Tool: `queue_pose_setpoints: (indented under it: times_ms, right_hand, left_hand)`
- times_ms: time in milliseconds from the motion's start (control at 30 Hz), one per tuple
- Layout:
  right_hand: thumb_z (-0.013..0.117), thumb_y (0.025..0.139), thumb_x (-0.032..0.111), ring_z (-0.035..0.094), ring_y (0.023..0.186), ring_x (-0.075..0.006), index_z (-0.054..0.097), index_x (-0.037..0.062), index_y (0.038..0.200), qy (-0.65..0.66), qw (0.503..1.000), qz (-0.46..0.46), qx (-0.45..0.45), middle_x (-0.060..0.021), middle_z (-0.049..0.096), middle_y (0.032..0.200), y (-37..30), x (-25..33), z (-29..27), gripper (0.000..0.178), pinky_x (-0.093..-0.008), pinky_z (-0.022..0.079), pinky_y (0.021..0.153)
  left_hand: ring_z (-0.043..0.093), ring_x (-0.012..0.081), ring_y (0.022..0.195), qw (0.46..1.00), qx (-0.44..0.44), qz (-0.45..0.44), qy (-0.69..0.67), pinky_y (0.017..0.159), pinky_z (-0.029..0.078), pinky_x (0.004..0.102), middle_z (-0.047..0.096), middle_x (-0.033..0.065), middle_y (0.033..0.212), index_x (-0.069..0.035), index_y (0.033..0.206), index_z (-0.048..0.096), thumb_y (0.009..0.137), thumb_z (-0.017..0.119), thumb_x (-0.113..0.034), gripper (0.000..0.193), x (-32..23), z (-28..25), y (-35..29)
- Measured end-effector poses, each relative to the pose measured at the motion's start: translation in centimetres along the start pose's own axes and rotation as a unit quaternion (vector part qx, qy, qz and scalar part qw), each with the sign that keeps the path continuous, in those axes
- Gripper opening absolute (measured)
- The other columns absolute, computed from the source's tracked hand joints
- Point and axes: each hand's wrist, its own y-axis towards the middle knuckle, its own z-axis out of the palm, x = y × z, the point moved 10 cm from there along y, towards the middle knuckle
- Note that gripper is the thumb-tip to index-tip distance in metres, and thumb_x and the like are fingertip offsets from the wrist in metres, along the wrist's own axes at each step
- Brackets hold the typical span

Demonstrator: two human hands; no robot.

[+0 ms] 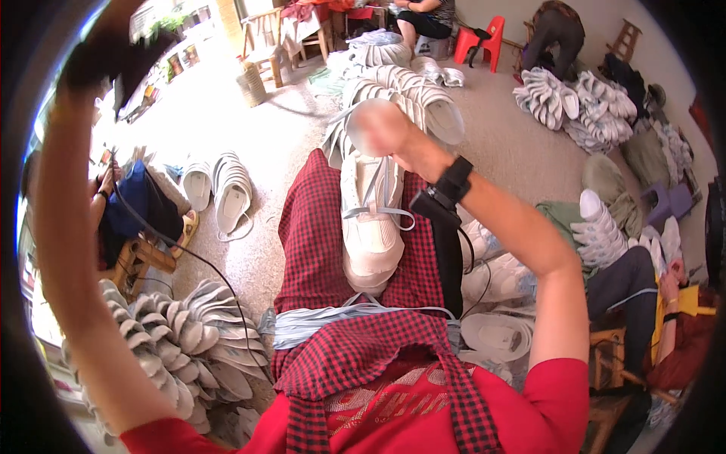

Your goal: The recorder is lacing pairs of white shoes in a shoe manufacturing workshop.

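Note:
A white lace-up shoe (373, 253) lies on my lap, its toe toward me. A pale grey shoelace (378, 210) runs through its lower eyelets and loops out to the right. My right hand (382, 130) is closed at the far end of the shoe, by its opening; the fingers are blurred, so what they hold is hidden. Raised high at the far left, my left hand (117, 60) is dark and smeared against the bright light, its fingers unreadable. A bundle of grey-blue shoelaces (355, 324) lies across my waist over a red-and-black checked apron (314, 234).
Nested white shoes (181, 340) are heaped at my left, with more shoes (495, 337) at my right. Another row (401, 83) stands ahead. A black cable (204, 261) hangs from my left side. Co-workers sit at left and right; another person (556, 34) bends over at the back.

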Motion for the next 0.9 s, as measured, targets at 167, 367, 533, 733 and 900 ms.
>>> queue_pose_setpoints:
  times_ms: [167,367,533,733,900]
  right_hand:
    - [0.044,0.1,0.025,0.037,0.053,-0.0038,0.055,0.0047,0.092,-0.123,0.991,-0.042,0.017,0.0046,0.044,0.07,1.9,-0.1,1.3,0.025,-0.0216,0.032,0.045]
    - [0.042,0.099,0.028,0.045,0.057,-0.0078,0.058,0.0045,0.086,-0.232,0.972,-0.044,0.017,0.002,0.047,0.069,3.3,-1.6,1.3,0.031,-0.0249,0.037,0.048]
    - [0.043,0.099,0.028,0.035,0.052,-0.0046,0.052,0.0063,0.08,-0.169,0.982,-0.063,0.063,0.006,0.039,0.065,2.9,-1.2,2.8,0.03,-0.0229,0.028,0.045]
    - [0.043,0.099,0.027,0.032,0.051,-0.0035,0.051,0.0073,0.079,-0.151,0.988,-0.015,0.02,0.0083,0.034,0.062,3.2,-2.1,2.5,0.029,-0.0224,0.024,0.043]
    - [0.047,0.096,0.019,0.041,0.048,-0.0068,0.054,0.0037,0.078,-0.279,0.941,-0.166,0.093,0.0013,0.046,0.058,4.2,-1.4,3.4,0.024,-0.0267,0.032,0.042]
  left_hand:
    - [0.062,0.017,0.078,0.946,0.238,-0.138,-0.171,0.061,0.049,0.0275,0.063,0.012,0.092,0.0,0.107,0.063,0.093,0.06,-0.01,0.017,-5.2,6.7,-9.6]
    - [0.056,0.0152,0.074,0.83,0.338,-0.327,-0.301,0.065,0.048,0.031,0.057,0.0085,0.093,0.003,0.093,0.067,0.094,0.07,-0.023,0.026,-3.5,14.3,-21.1]
    - [0.057,0.0113,0.078,0.774,0.356,-0.339,-0.399,0.068,0.049,0.0279,0.054,0.0043,0.094,0.003,0.09,0.065,0.092,0.071,-0.018,0.021,-2.1,15.8,-22.7]
    - [0.06,0.0128,0.082,0.765,0.376,-0.329,-0.406,0.07,0.051,0.0276,0.054,0.0065,0.099,0.002,0.089,0.064,0.087,0.074,-0.015,0.02,-2.0,15.1,-22.5]
    - [0.056,0.0365,0.102,0.955,0.185,-0.12,-0.197,0.092,0.046,0.0424,0.059,0.0166,0.103,0.003,0.109,0.063,0.077,0.079,-0.012,0.039,-8.5,8.9,-16.9]
